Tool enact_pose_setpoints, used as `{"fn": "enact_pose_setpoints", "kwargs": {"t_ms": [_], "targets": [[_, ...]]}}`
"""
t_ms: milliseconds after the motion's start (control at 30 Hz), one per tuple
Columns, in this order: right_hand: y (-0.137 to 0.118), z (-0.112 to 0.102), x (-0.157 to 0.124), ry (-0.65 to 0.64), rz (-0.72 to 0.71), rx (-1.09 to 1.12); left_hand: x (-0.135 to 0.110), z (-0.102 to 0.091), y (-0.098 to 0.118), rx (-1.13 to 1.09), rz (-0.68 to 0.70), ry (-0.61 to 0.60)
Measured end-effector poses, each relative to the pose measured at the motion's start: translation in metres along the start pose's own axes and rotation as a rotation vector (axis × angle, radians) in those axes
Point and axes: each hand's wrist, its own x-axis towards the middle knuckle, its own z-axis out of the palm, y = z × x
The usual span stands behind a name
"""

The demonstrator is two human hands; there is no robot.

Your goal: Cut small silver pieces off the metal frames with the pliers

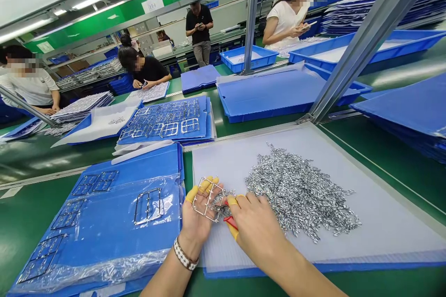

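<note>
Just below centre frame, the left hand (197,222) holds the grid (209,197) with fingers curled behind; the right hand (256,225) grips a red tool (230,221) alongside. Steady support should keep the grid unbent.

Red-handled tool (230,221): mostly hidden by right hand (256,225); tip indistinct.
Metal pieces (296,190): lower ones buried in the pile.
Forearms (301,269): cut off by bottom edge.
Blue stack (411,106): cut off by right edge.
White sign (152,4): lettering too small to read.
</note>
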Motion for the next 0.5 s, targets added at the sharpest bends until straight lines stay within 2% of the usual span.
{"fn": "enact_pose_setpoints", "kwargs": {"t_ms": [500], "targets": [[-0.0089, 0.0045, 0.0049, -0.061, -0.005, -0.006, -0.0004, -0.0019, -0.0036, 0.026, 0.061, 0.049]]}}
